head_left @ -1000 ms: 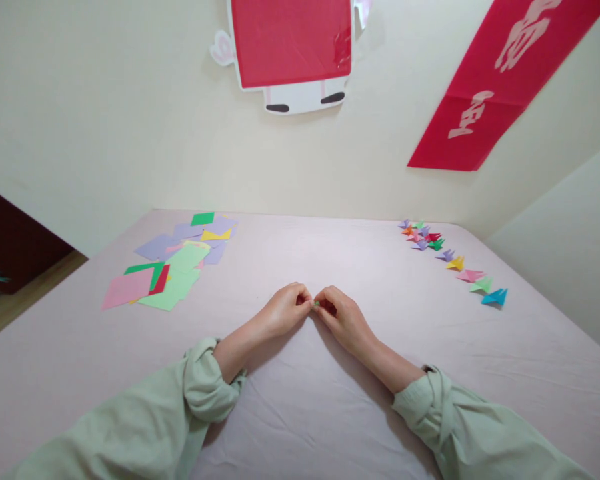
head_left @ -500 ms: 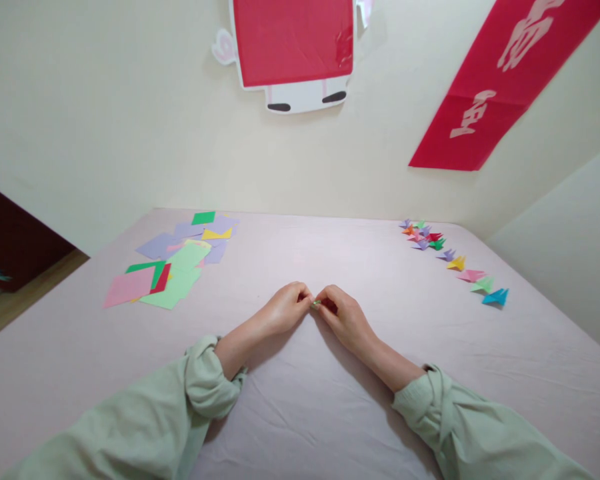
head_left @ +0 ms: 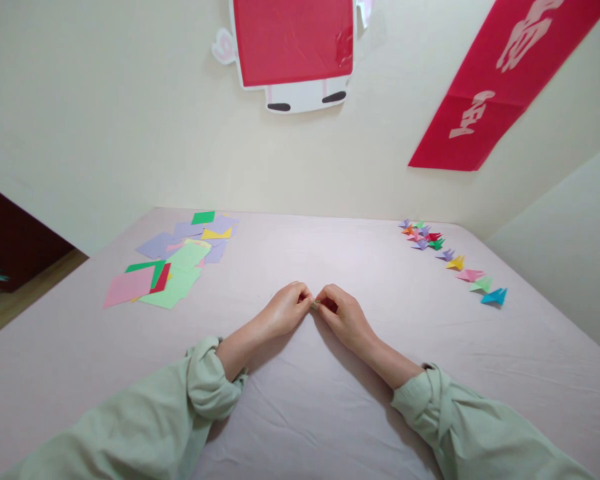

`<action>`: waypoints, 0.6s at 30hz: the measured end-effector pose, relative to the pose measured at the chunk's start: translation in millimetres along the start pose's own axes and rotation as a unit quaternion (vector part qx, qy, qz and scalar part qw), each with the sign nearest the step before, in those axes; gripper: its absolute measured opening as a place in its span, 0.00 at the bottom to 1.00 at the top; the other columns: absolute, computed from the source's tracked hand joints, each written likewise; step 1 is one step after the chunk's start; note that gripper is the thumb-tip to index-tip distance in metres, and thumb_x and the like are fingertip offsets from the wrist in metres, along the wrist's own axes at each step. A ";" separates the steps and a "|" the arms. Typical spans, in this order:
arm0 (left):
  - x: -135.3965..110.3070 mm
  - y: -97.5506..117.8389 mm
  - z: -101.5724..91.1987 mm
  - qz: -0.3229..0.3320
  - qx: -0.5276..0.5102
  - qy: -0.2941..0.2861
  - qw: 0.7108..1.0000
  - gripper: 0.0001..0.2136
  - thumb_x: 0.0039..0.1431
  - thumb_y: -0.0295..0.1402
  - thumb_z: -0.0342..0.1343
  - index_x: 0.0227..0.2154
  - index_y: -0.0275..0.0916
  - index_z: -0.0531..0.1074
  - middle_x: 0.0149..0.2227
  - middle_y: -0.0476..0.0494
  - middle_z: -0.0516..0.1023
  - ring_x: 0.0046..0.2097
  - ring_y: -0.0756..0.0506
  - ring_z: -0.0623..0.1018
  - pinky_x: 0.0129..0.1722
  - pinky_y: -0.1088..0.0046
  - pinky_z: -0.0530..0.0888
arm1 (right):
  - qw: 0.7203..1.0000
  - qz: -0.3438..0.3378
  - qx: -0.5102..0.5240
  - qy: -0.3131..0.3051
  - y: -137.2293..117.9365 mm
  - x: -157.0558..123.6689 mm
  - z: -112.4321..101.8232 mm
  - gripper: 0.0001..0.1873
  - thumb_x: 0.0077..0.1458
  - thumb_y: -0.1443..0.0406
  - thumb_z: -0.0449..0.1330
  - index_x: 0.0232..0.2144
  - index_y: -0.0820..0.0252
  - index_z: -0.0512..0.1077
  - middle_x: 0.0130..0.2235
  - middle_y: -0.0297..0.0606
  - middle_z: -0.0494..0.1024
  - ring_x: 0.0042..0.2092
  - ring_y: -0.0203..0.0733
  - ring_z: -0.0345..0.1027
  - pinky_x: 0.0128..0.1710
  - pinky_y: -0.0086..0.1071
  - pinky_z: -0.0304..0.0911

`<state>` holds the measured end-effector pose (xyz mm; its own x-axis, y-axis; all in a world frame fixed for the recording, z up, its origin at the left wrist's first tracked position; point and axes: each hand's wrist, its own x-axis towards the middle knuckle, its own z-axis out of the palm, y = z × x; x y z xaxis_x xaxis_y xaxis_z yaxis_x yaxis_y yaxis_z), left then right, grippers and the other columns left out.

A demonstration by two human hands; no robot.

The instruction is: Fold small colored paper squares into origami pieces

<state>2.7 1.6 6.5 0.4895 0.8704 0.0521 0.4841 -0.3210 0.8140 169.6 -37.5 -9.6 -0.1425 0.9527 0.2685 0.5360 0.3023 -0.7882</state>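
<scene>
Between my fingertips, low over the middle of the table, is a small folded piece of light green paper (head_left: 315,305). My left hand (head_left: 291,307) pinches it from the left with thumb and forefinger. From the right, my right hand (head_left: 344,315) pinches its other side, fingers curled in. Most of the paper is hidden by the fingers, so its folded shape cannot be made out. The two hands nearly meet at the tips.
Loose paper sheets (head_left: 185,257) in several colours lie overlapping at the left. Several folded paper cranes (head_left: 483,285) run along the right side of the pale cloth-covered table (head_left: 280,413). A wall (head_left: 300,167) with red decorations stands behind the far edge.
Both hands stay in nearly the same place. Slightly less of the green paper shows between the fingertips than before.
</scene>
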 end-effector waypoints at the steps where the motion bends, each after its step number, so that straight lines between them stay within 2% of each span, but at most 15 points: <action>1: 0.1 0.4 -0.2 -0.001 -0.001 0.000 1.000 0.09 0.58 0.33 0.48 0.25 0.38 0.67 0.28 0.49 0.69 0.31 0.48 0.69 0.31 0.73 0.64 | 1.000 0.001 0.002 0.001 -0.5 0.0 0.0 0.05 0.53 0.71 0.56 0.27 0.57 0.67 0.28 0.31 0.68 0.30 0.37 0.61 0.31 0.29 0.55; 10: 2.2 -10.7 1.2 0.000 -0.030 -0.020 0.999 0.03 0.53 0.29 0.51 0.28 0.38 0.69 0.29 0.50 0.72 0.32 0.49 0.71 0.31 0.75 0.66 | 1.000 0.007 -0.002 0.009 -4.4 -0.5 0.5 0.06 0.53 0.70 0.56 0.25 0.57 0.65 0.26 0.29 0.66 0.29 0.36 0.59 0.29 0.29 0.53; 18: -0.5 -9.3 3.0 0.016 -0.033 0.004 0.999 0.03 0.51 0.26 0.51 0.27 0.38 0.68 0.29 0.50 0.72 0.33 0.49 0.71 0.33 0.74 0.67 | 1.000 0.000 -0.006 0.006 -6.3 0.3 1.3 0.06 0.52 0.70 0.54 0.25 0.57 0.63 0.27 0.29 0.64 0.29 0.35 0.59 0.29 0.29 0.52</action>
<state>0.1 3.0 -2.8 0.4986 0.8628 0.0836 0.4184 -0.3239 0.8486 165.1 -39.1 -5.3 -0.1322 0.9524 0.2748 0.5459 0.3013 -0.7818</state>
